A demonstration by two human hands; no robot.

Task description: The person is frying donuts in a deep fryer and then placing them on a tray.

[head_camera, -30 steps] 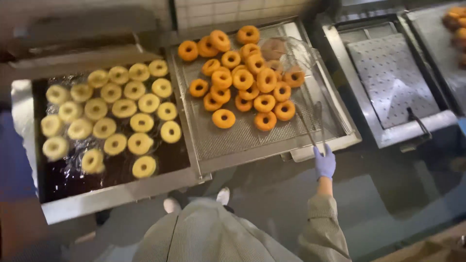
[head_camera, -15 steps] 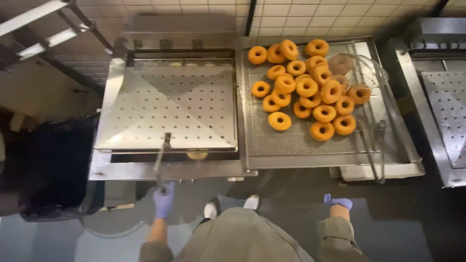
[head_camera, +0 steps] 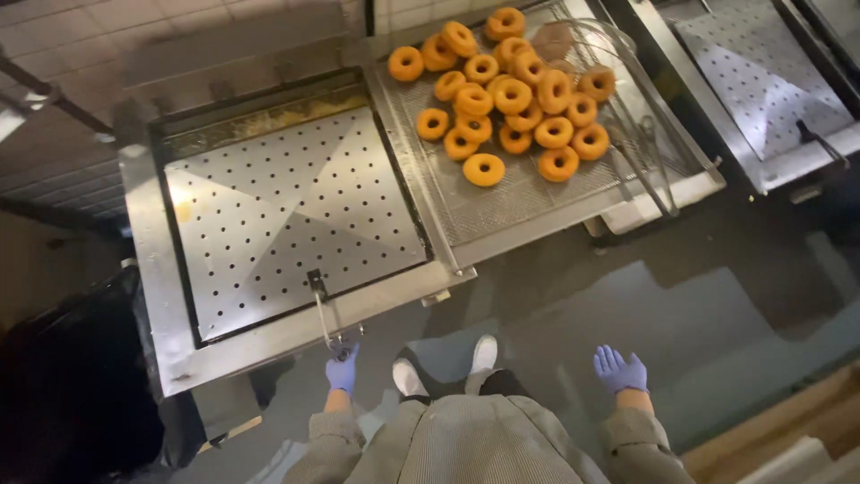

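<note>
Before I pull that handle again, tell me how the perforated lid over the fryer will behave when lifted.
The perforated lid looks like rigid sheet metal, so probably stiff, not floppy. It spans the whole vat, so likely heavy. The left hand grips only a thin wire handle, so it may tilt or swing.

Single head view, looking steeply down from above, fryer (head_camera: 296,224) below, own feet visible.

A doughnut shop's kitchen: steel fryer (head_camera: 296,233), draining tray (head_camera: 537,193) of fried doughnuts (head_camera: 515,94)
</note>
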